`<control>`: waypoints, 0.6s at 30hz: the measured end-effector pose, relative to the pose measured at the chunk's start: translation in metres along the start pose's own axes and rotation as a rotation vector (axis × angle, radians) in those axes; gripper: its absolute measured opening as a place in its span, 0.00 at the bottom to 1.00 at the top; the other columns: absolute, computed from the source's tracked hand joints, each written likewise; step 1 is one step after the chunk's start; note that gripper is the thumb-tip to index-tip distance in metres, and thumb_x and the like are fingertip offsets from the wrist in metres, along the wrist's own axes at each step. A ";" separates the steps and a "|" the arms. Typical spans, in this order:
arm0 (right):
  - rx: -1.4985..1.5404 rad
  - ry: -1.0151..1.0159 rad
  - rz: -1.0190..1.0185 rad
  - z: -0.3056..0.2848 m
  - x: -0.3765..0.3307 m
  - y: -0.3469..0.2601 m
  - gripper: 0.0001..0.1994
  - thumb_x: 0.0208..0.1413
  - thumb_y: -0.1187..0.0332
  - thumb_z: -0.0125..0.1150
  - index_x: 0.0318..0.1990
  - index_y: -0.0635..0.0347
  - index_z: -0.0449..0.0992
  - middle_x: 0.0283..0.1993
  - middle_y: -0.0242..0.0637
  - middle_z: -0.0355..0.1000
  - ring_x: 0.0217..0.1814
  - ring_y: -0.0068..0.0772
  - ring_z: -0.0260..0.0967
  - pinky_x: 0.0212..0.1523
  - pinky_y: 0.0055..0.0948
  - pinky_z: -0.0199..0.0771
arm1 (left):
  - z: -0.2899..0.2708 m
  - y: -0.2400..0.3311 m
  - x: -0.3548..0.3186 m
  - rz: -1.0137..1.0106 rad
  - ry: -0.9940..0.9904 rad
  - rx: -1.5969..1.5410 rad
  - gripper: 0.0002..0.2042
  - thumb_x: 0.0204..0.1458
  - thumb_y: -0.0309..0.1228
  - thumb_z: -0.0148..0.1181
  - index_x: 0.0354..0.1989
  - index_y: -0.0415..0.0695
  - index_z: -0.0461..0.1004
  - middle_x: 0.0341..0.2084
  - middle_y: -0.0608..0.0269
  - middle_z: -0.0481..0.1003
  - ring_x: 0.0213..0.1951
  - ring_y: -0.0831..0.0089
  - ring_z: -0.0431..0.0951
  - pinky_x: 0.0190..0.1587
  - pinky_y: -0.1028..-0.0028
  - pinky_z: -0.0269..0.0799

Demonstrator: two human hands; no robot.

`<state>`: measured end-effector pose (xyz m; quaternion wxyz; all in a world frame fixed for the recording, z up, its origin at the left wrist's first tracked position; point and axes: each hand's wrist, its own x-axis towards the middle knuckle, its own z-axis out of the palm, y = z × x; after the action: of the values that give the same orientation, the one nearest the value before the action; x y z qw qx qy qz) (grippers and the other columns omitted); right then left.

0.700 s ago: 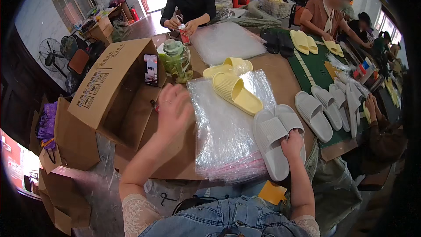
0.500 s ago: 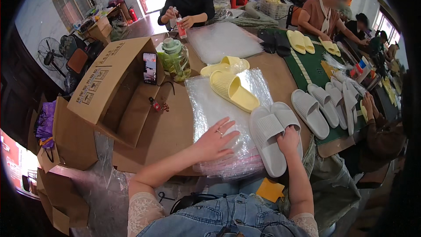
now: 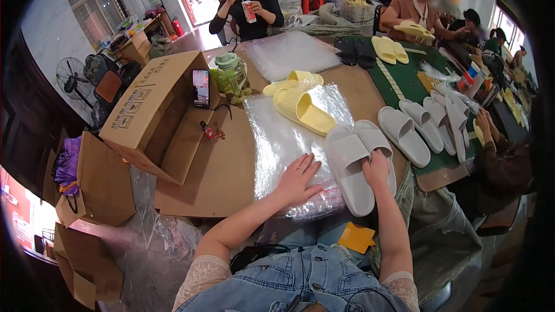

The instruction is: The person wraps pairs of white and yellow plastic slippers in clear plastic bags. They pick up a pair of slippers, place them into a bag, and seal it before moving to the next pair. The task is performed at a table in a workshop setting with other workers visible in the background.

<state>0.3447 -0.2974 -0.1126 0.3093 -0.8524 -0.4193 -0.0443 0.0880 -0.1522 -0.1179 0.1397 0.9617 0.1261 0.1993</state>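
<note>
My left hand (image 3: 298, 180) lies flat on a stack of clear plastic bags (image 3: 274, 144), its fingers spread. At the right edge of that stack, my right hand (image 3: 376, 169) is closed on a pair of light grey slide slippers (image 3: 350, 182), with the fingers partly hidden between the two. One slipper overlaps the other, and their ribbed straps face up. Just beyond, a pair of yellow slippers (image 3: 302, 110) rests on the far part of the bags. More grey slippers (image 3: 404, 136) stand in a row to the right.
On the left, an open cardboard box (image 3: 153, 115) has a phone (image 3: 200, 88) leaning on it, beside a green-lidded jug (image 3: 230, 75). More plastic sheets (image 3: 292, 55) and black slippers (image 3: 355, 52) lie at the far side. Co-workers sit opposite and to the right.
My left hand has come down flat onto the bags and shifted slightly right. My right hand keeps hold of the grey slippers. The person opposite has raised a drink carton; another has lifted a yellow slipper.
</note>
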 end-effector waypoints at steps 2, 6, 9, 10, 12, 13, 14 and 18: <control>0.090 0.055 -0.001 -0.003 -0.004 -0.001 0.11 0.47 0.69 0.62 0.36 0.68 0.77 0.42 0.56 0.74 0.44 0.62 0.72 0.46 0.54 0.71 | 0.000 -0.001 0.000 -0.008 0.003 -0.010 0.36 0.54 0.54 0.58 0.65 0.41 0.64 0.66 0.43 0.60 0.67 0.46 0.58 0.68 0.54 0.55; 0.251 0.150 -0.034 -0.019 -0.026 0.001 0.15 0.49 0.73 0.58 0.45 0.68 0.78 0.45 0.57 0.74 0.49 0.61 0.72 0.50 0.47 0.71 | 0.002 -0.001 -0.003 -0.028 0.023 -0.018 0.34 0.54 0.52 0.58 0.64 0.42 0.66 0.67 0.44 0.61 0.68 0.48 0.58 0.68 0.55 0.56; 0.670 0.227 -0.119 -0.031 -0.056 0.012 0.17 0.54 0.71 0.56 0.50 0.70 0.76 0.48 0.51 0.75 0.52 0.47 0.74 0.54 0.35 0.70 | 0.001 -0.001 0.000 0.026 0.084 -0.045 0.25 0.58 0.43 0.57 0.61 0.42 0.70 0.64 0.43 0.64 0.65 0.45 0.63 0.67 0.56 0.59; 0.785 0.256 -0.047 -0.031 -0.071 0.024 0.17 0.55 0.70 0.57 0.50 0.71 0.76 0.49 0.49 0.74 0.52 0.44 0.73 0.54 0.35 0.69 | -0.001 0.000 0.002 0.052 0.096 -0.070 0.24 0.58 0.41 0.57 0.61 0.43 0.71 0.64 0.43 0.65 0.65 0.45 0.64 0.67 0.56 0.59; 1.013 0.320 0.098 -0.032 -0.097 0.052 0.17 0.57 0.69 0.58 0.50 0.72 0.75 0.52 0.45 0.73 0.54 0.39 0.72 0.54 0.34 0.69 | 0.000 0.003 0.006 0.011 0.147 -0.124 0.16 0.58 0.33 0.57 0.54 0.44 0.77 0.59 0.44 0.71 0.61 0.45 0.69 0.64 0.57 0.64; 0.981 0.329 0.129 -0.048 -0.107 0.047 0.17 0.59 0.68 0.59 0.51 0.71 0.75 0.54 0.43 0.72 0.57 0.36 0.70 0.56 0.34 0.69 | 0.003 0.000 0.004 -0.016 0.163 -0.164 0.15 0.58 0.32 0.57 0.52 0.44 0.78 0.57 0.45 0.72 0.60 0.46 0.70 0.63 0.57 0.65; 1.050 0.399 0.171 -0.050 -0.114 0.048 0.17 0.60 0.67 0.59 0.52 0.70 0.75 0.54 0.43 0.72 0.56 0.36 0.71 0.57 0.34 0.69 | 0.006 -0.003 0.002 -0.042 0.178 -0.205 0.14 0.57 0.31 0.58 0.51 0.45 0.79 0.56 0.45 0.73 0.59 0.46 0.71 0.63 0.57 0.66; 0.973 0.549 0.228 -0.082 -0.147 0.035 0.16 0.60 0.68 0.57 0.52 0.69 0.75 0.49 0.41 0.75 0.53 0.35 0.73 0.58 0.35 0.70 | -0.003 0.003 0.003 -0.149 0.229 -0.328 0.12 0.57 0.28 0.58 0.47 0.43 0.80 0.51 0.48 0.77 0.53 0.50 0.76 0.56 0.60 0.73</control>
<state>0.2911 -0.4607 -0.1133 0.7667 -0.6088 -0.2011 -0.0326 0.0900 -0.1535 -0.1135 0.2937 0.8850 0.1779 0.3144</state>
